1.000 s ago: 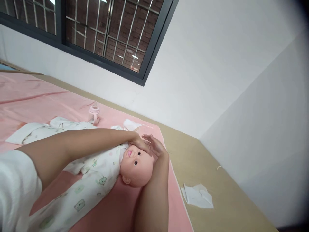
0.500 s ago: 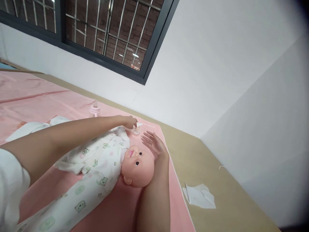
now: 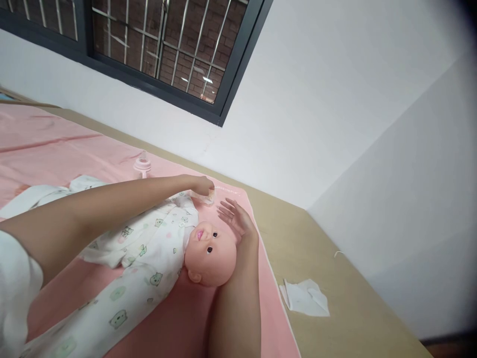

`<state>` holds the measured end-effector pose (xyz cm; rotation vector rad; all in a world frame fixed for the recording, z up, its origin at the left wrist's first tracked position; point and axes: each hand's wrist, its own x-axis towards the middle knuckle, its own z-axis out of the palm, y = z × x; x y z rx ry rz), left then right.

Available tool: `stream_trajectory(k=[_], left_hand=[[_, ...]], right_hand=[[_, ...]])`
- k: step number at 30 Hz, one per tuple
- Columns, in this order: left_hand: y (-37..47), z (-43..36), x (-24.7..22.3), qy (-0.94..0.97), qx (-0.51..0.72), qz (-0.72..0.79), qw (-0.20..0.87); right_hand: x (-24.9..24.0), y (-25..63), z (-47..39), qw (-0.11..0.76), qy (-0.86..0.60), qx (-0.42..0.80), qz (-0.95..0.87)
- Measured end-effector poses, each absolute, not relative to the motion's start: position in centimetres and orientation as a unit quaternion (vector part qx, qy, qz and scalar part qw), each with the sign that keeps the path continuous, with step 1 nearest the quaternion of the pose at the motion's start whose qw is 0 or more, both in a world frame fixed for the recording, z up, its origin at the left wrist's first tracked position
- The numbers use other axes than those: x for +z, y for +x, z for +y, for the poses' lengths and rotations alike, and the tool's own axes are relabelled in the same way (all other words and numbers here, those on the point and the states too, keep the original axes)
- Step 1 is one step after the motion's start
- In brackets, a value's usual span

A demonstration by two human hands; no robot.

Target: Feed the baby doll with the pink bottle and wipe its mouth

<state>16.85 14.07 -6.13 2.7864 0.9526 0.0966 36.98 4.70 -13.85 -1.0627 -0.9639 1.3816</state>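
A doll point(image 3: 210, 253) in a white printed suit lies on its back on the pink sheet point(image 3: 179, 318), its head toward the right. My left hand point(image 3: 203, 185) reaches across above its body, fingers pressed together at a small clear container point(image 3: 203, 198) beside the doll's shoulder. What those fingers hold, if anything, is hidden. Beside the doll's head, my right hand point(image 3: 236, 218) is open with its fingers spread and holds nothing; the right forearm rests along the top of the head.
A pink-topped baby bottle point(image 3: 142, 165) stands behind my left forearm. A crumpled white tissue point(image 3: 306, 298) lies on the tan surface point(image 3: 286, 233) to the right. At the back are a white wall point(image 3: 283, 124) and a barred window point(image 3: 160, 44).
The white piece seen near my left fingertips earlier no longer shows, and those fingers have curled in at the container. My right hand stays open by the doll's head.
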Motion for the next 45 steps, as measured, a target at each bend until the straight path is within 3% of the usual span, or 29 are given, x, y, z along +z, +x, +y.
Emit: stream_trajectory(k=[5,9,15,26,34,41,45], left_hand=[[15.0,11.6,-2.7,0.954,0.062,0.258,0.141],[12.8,9.0,-0.7,0.947,0.116,0.162,0.253],[9.6,6.1,-0.1,0.903,0.177,0.097,0.379],[8.1,4.4,-2.9,0.748,0.353,0.157,0.540],[6.7,3.0,-3.8,0.789,0.316,0.151,0.505],[5.3,2.2,-2.1,0.768,0.463,0.118,0.428],[4.3,2.4,-1.6,0.752,0.469,0.121,0.447]], right_hand=[[-12.1,37.2,4.4,0.591,-0.445,0.505,-0.444],[-9.6,37.3,3.3,0.613,-0.454,0.435,-0.479],[-4.6,35.5,0.3,0.509,-0.433,0.412,-0.620],[1.8,28.3,-3.6,0.440,-0.491,0.341,-0.670],[3.0,25.9,-4.9,0.440,-0.459,0.341,-0.693],[2.6,25.5,-4.2,0.395,-0.497,0.310,-0.708],[2.3,26.2,-3.8,0.372,-0.523,0.299,-0.706]])
